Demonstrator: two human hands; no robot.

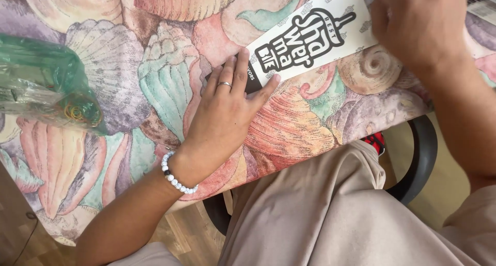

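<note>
left hand (227, 116) flat, fingers spread on white carton (310, 36); right hand (413, 23) blurred, grip unclear. risk: carton sliding off bench (289, 131).

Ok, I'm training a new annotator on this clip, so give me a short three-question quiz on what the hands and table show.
1. True or false: the left hand lies flat with its fingers on the end of the white paper sleeve.
2. What lies at the table's left edge? A) green plastic bag B) glass jar C) book
3. What pattern covers the tablecloth?

Key: 1 true. 2 A. 3 seashells. The right hand is blurred at the sleeve's far end.
</note>
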